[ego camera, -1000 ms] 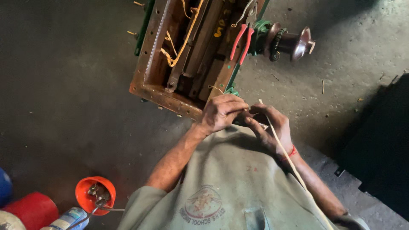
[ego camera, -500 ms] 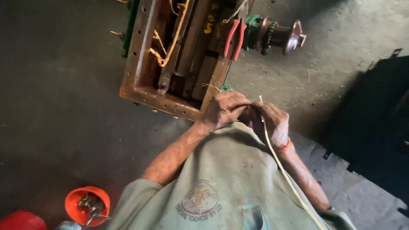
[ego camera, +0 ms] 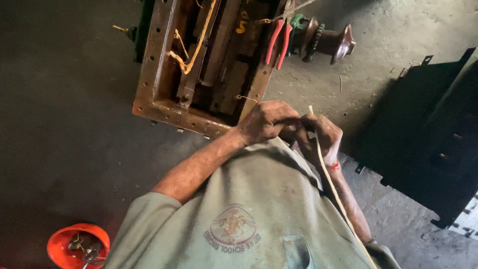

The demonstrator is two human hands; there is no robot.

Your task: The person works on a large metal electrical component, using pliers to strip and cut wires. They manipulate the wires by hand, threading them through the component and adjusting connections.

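Note:
My left hand and my right hand meet in front of my chest, fingers closed on a thin pale strip. The strip's tip sticks up just above my right hand. Its length trails down along my right forearm to the bottom edge of the view. A red thread circles my right wrist. Just beyond my hands stands a rusty open metal box with bars and yellow cords inside.
Red-handled pliers hang on the box's right rim beside a brown ribbed insulator. A black metal sheet lies on the concrete floor at right. An orange bowl holding small metal parts sits at bottom left.
The view has shifted, so the box sits higher and the orange bowl lower left; the red and blue items have left the frame. Both hands stay together on the strip.

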